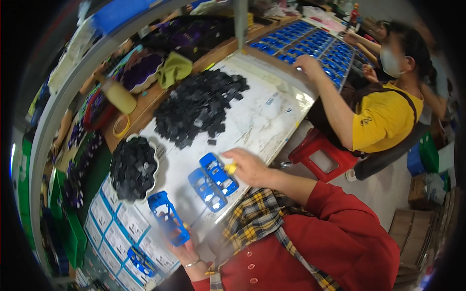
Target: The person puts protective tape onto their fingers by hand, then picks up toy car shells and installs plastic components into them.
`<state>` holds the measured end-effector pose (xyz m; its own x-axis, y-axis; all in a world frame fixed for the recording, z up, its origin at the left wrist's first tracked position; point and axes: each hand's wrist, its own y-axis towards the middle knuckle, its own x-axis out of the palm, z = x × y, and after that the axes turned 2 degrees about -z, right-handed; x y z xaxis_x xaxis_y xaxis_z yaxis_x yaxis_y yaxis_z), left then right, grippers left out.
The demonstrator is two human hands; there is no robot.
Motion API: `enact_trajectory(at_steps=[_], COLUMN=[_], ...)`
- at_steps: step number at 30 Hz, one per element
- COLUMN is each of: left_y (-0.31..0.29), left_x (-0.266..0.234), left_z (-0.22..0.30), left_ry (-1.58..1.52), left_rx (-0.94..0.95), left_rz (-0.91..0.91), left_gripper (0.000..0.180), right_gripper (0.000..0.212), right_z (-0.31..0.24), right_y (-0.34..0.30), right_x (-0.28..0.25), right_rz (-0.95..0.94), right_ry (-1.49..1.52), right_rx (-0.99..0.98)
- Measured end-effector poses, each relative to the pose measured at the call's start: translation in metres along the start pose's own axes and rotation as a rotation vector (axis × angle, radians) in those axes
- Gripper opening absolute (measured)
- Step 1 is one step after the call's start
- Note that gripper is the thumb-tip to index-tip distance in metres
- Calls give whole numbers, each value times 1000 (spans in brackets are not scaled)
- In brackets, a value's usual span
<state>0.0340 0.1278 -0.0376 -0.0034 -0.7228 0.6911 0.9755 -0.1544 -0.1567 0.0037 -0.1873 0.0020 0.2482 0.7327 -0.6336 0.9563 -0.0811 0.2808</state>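
Note:
My left hand [183, 250] grips a blue toy car body [170, 218], hollow with open window gaps, at the table's near edge. A yellow cover shows on one of its fingertips. Further right, my right hand [248, 167] has its fingers against the side of another blue toy car body [219, 173], with a yellow cover on a finger. Close beside that one lies a third blue car body [207, 190] on the white tabletop [257, 121]. How firmly the right fingers hold the car is partly hidden.
Small black pieces form a pile [199, 106] and fill a scalloped white bowl [155, 165]. Printed sheets [116, 237] carry a blue part [141, 262]. A yellow-shirted person [388, 116] works beside rows of blue cars [310, 43]. A red stool [323, 157] stands right.

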Motion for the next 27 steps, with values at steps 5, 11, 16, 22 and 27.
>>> enact_trajectory(at_steps=[5, 11, 16, 22, 27], left_y=[-10, -20, -25, -30, -37], left_x=[20, 31, 25, 18, 4], left_z=[-6, -2, 0, 4, 5], left_ry=[-324, -200, -250, -366, -337], left_rx=[-37, -46, 14, -99, -97], left_rz=[49, -137, -231, -273, -278], left_gripper=[47, 59, 60, 61, 60], right_gripper=[34, 21, 17, 16, 15], right_z=[48, 43, 43, 46, 44], right_y=[-4, -1, -4, -4, -3], right_x=[-7, -8, -8, -9, -9], right_rz=[127, 94, 73, 52, 35], right_ry=[-16, 39, 37, -26, -23], right_rx=[83, -4, 6, -23, -27])
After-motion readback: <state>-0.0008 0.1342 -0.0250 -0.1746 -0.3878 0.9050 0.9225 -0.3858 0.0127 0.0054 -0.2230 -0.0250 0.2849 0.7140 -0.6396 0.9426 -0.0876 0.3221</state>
